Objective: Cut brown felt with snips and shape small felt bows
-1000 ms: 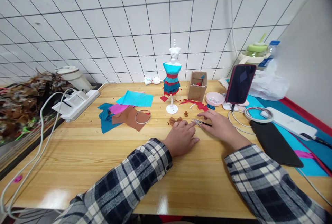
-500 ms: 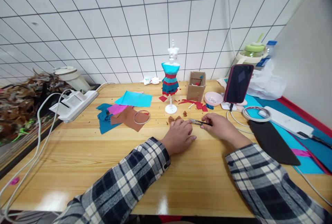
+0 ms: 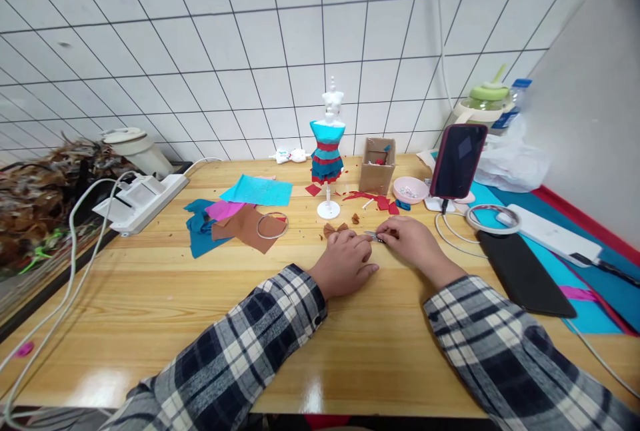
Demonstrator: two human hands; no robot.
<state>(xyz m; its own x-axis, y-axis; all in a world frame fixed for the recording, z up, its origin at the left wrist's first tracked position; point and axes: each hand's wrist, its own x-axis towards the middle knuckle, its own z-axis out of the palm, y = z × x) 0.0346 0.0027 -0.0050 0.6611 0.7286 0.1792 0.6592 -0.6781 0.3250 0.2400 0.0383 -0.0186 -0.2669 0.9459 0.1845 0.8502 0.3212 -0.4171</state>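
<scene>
My left hand lies palm down on the wooden table, fingers together over the edge of a brown piece. Whether it grips that piece is hidden. To its right, my right hand is closed on a small dark-handled metal tool, whose tip points at my left fingers. A small brown scrap rests just above. Behind stands a white mini mannequin on a round base, wearing a turquoise, red and blue layered dress.
Coloured sheets and a ring lie left. A cardboard box, red scraps, pink bowl, upright phone and black slab are at right. A power strip sits far left.
My right hand has moved left, closer to my left hand, and now covers the tool's dark handle. My left hand has stayed in place.
</scene>
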